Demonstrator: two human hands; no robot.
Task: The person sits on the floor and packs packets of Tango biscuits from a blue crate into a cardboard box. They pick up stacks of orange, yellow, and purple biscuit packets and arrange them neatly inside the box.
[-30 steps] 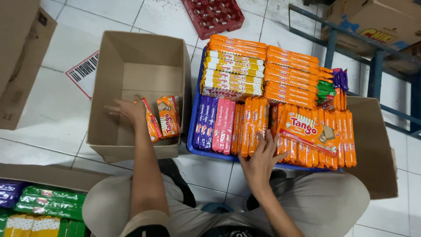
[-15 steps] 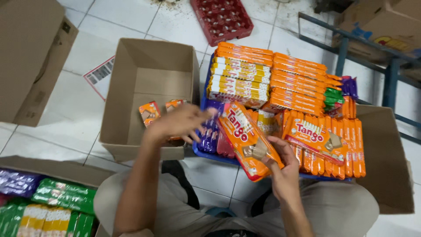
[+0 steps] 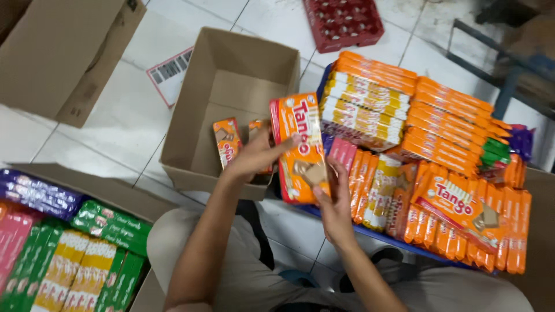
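Both your hands are on the orange wafer pack (image 3: 302, 149): left hand (image 3: 257, 155) fingers closed on its left edge, right hand (image 3: 335, 202) gripping the bottom. Pack is upright, above the open cardboard box (image 3: 231, 86)'s right wall, beside the blue tray (image 3: 370, 232).

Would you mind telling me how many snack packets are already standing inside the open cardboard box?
2: an orange packet against the near wall of the cardboard box, and a second packet beside it, mostly hidden by the left hand. More may be hidden.
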